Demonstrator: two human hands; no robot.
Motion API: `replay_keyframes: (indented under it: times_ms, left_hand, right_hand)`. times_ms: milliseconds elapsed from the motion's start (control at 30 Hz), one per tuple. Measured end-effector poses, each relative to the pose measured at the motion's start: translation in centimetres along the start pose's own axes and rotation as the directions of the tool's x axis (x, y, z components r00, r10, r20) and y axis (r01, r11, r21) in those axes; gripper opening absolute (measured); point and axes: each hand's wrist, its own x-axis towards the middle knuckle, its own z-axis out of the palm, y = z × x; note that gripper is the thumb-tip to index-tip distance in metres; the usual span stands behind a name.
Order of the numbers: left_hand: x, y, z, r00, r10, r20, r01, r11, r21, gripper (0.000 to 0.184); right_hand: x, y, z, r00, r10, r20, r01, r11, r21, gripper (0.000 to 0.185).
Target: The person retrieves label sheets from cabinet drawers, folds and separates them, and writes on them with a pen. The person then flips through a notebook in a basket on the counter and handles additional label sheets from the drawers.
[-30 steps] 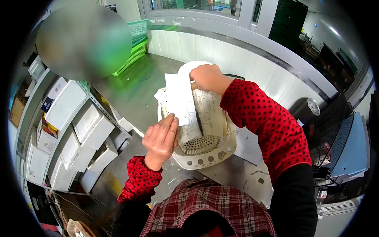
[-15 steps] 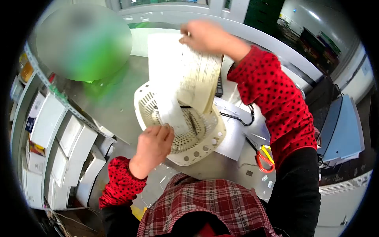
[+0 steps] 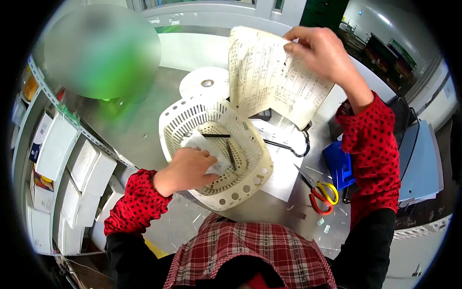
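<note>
A white perforated plastic basket [image 3: 262,171] stands on the table in front of me. Inside it lie a crumpled white paper [image 3: 196,140], a black pen [image 3: 216,136] and a second dark, thin stick-like item [image 3: 231,155]. My left hand [image 3: 190,168] is over the basket's near left side, fingers and thumb apart, resting on or just above the white paper; contact is partly hidden. Raised at the upper right, my right hand [image 3: 320,53] pinches the top edge of yellowed handwritten sheets [image 3: 274,77], which hang open behind the basket.
Scissors [image 3: 317,192] with red and yellow handles lie right of the basket, near a blue plastic bin [image 3: 338,164]. Behind the basket is a white roll [image 3: 206,83]. A white sheet [image 3: 281,180] lies under a black cord [image 3: 303,151]. Shelves with white boxes [image 3: 86,168] line the left.
My right hand has moved right with the handwritten sheets, away from the basket. The white paper has dropped into the basket, and my left hand's fingers have spread over it.
</note>
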Motion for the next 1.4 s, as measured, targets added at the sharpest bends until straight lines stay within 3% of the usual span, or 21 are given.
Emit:
replay_keyframes:
  times_ms: [100, 167, 233, 333, 367, 433, 467, 600, 700, 767, 900, 967, 1033, 1167, 1300, 1400]
  left_hand:
    - [-0.1, 0.9, 0.1, 0.993, -0.028, -0.116, 0.029, 1.000, 0.010, 0.040]
    - [-1.1, 2.0, 0.0, 0.921, -0.018, -0.389, -0.030, 0.993, -0.117, 0.043]
    - [-2.2, 2.9, -0.6, 0.934, 0.008, -0.357, -0.069, 0.985, -0.161, 0.051]
    - [-3.4, 3.6, 0.3, 0.853, 0.235, -0.466, -0.355, 0.916, -0.189, 0.059]
    - [-3.8, 4.3, 0.8, 0.855, 0.229, -0.466, -0.347, 0.919, -0.185, 0.059]
    - [-4.3, 6.0, 2.0, 0.922, 0.063, -0.382, -0.099, 0.992, -0.076, 0.058]
    - [-3.8, 6.5, 3.6, 0.861, 0.073, -0.503, -0.087, 0.996, -0.004, 0.055]
    - [-0.5, 9.4, 5.7, 0.791, -0.068, -0.608, 0.096, 0.995, 0.013, 0.057]
    - [1.6, 10.8, 5.9, 0.796, -0.088, -0.599, 0.120, 0.993, 0.014, 0.065]
    - [1.9, 11.2, 6.2, 0.820, -0.072, -0.567, 0.135, 0.988, 0.070, 0.071]
    - [1.0, 10.5, 4.9, 0.849, -0.005, -0.528, 0.065, 0.993, 0.096, 0.067]
    - [0.4, 9.9, 4.6, 0.856, -0.010, -0.517, 0.065, 0.994, 0.088, 0.061]
    - [0.6, 9.7, 5.1, 0.933, -0.036, -0.359, 0.126, 0.965, 0.232, 0.049]
    - [2.0, 10.3, 6.0, 0.925, 0.006, -0.379, 0.095, 0.965, 0.246, 0.043]
    - [3.4, 11.3, 5.5, 0.909, 0.012, -0.416, 0.138, 0.934, 0.329, 0.041]
    - [4.0, 11.9, 5.7, 0.892, 0.007, -0.452, 0.176, 0.916, 0.361, 0.043]
  right_hand:
    - [2.1, -1.8, -0.2, 0.999, 0.042, -0.019, -0.039, 0.992, 0.122, 0.024]
    - [3.5, -3.6, 1.5, 0.995, 0.099, -0.029, -0.085, 0.946, 0.313, 0.023]
    - [4.2, -5.0, 5.4, 0.987, 0.123, 0.105, -0.152, 0.930, 0.336, 0.025]
    - [2.9, -5.7, 12.1, 0.960, 0.106, 0.261, -0.170, 0.957, 0.235, 0.023]
    - [2.3, -6.2, 13.2, 0.945, 0.121, 0.304, -0.176, 0.971, 0.161, 0.021]
    - [2.5, -6.4, 13.6, 0.926, 0.153, 0.346, -0.201, 0.974, 0.105, 0.020]
    - [2.6, -6.4, 13.7, 0.901, 0.200, 0.386, -0.234, 0.971, 0.044, 0.019]
    - [3.4, -6.9, 13.5, 0.894, 0.202, 0.399, -0.254, 0.964, 0.080, 0.023]
    - [4.0, -6.8, 15.2, 0.921, 0.119, 0.370, -0.197, 0.964, 0.180, 0.023]
    - [4.7, -6.5, 16.3, 0.937, -0.054, 0.345, -0.019, 0.979, 0.205, 0.022]
    - [4.8, -6.8, 16.4, 0.927, -0.161, 0.338, 0.130, 0.985, 0.111, 0.028]
    - [4.5, -6.6, 15.6, 0.927, -0.119, 0.356, 0.078, 0.989, 0.128, 0.033]
    - [4.0, -6.0, 15.3, 0.938, -0.108, 0.329, 0.052, 0.983, 0.176, 0.036]
    - [3.3, -4.3, 14.3, 0.941, -0.090, 0.325, 0.030, 0.982, 0.185, 0.040]
    - [1.3, -3.2, 15.0, 0.984, -0.023, 0.178, -0.044, 0.929, 0.367, 0.047]
    - [-0.4, -4.0, 15.6, 0.947, 0.140, 0.288, -0.287, 0.769, 0.572, 0.066]
